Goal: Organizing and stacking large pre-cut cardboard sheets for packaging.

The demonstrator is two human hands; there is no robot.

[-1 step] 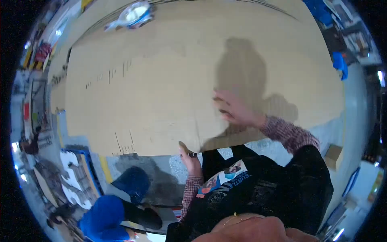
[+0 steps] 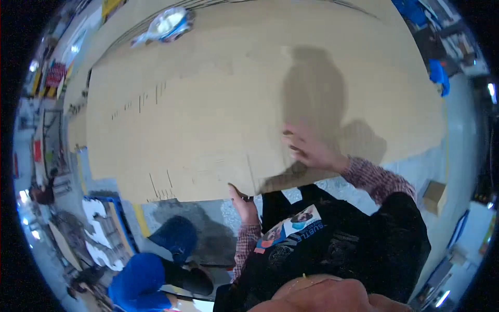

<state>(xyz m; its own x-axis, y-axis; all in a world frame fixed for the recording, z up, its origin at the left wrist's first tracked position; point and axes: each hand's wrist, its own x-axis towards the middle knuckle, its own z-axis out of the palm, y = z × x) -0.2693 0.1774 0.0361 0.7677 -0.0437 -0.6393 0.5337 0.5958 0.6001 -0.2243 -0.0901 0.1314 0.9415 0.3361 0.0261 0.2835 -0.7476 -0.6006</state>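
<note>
A large tan cardboard sheet [image 2: 208,119] lies flat before me, with short dark slits or lines at its left side. At its near edge my left hand [image 2: 244,207] has the thumb laid on top and the other fingers mostly hidden beneath, gripping the border. My right hand [image 2: 312,148] is over the right half of the sheet, palm down with fingers loosely stretched and nothing in them. Whether its fingertips touch the cardboard I cannot tell. My shadow falls across the sheet beyond that hand.
A roll of tape in clear wrapping [image 2: 169,25] lies at the far left of the cardboard. A person in blue [image 2: 138,281] is close by at the lower left, near a rack with white pieces [image 2: 99,223]. A small cardboard box [image 2: 434,197] stands on the floor at right.
My right hand has drawn slightly back toward me and to the right. The left hand stays at the near edge; the whole view has shifted a little.
</note>
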